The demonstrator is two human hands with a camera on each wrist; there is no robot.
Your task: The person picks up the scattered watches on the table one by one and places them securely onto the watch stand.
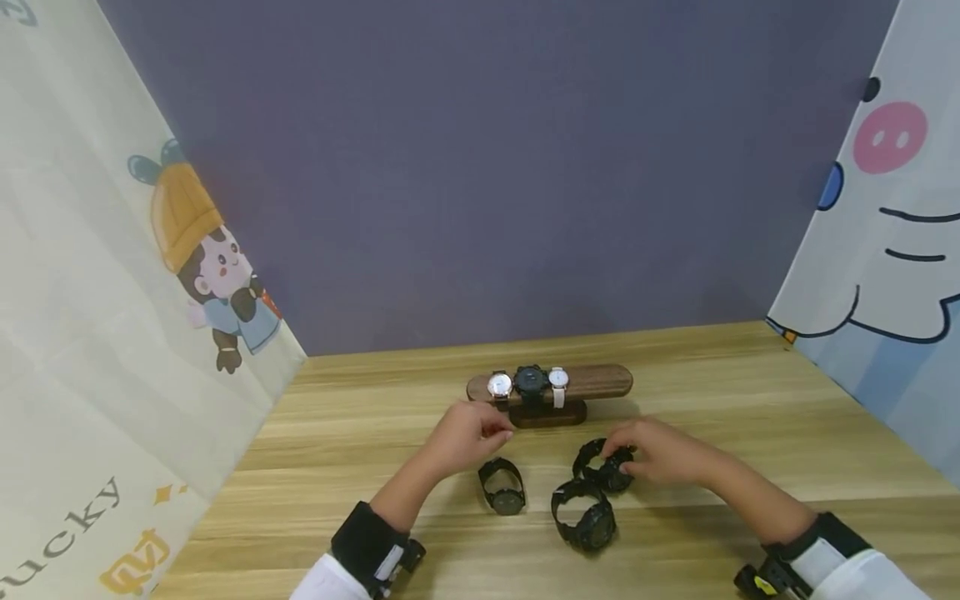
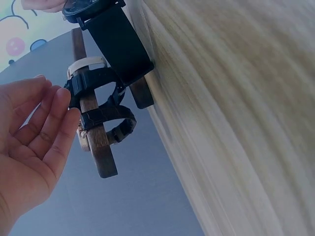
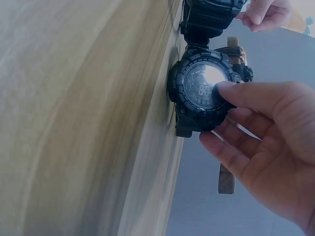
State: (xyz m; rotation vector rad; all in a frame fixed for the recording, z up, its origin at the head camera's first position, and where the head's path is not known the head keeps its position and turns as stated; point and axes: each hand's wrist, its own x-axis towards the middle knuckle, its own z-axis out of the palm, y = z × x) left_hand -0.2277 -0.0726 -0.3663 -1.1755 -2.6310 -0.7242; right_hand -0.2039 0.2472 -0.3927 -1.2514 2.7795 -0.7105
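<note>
My right hand (image 1: 660, 450) holds a black digital watch (image 3: 197, 93), its thumb on the watch face and its other fingers at the edge. That watch touches or nearly touches another chunky black watch (image 1: 590, 527) on the table. My left hand (image 1: 463, 437) holds nothing, its fingers loosely bent, just in front of a dark wooden watch stand (image 1: 603, 381). A slimmer black watch (image 1: 506, 500) stands on its side below the left hand. On the stand's bar sit a white-faced watch (image 1: 499, 384), a black watch (image 1: 531, 381) and a white-strapped watch (image 1: 559, 379).
The wood-grain table (image 1: 360, 400) ends at a plain grey-blue panel (image 1: 525, 167) behind. Printed cloths hang at both sides, one with a cartoon child (image 1: 225, 267), the other with a pink snout (image 1: 891, 137). The stand's right end carries no watch.
</note>
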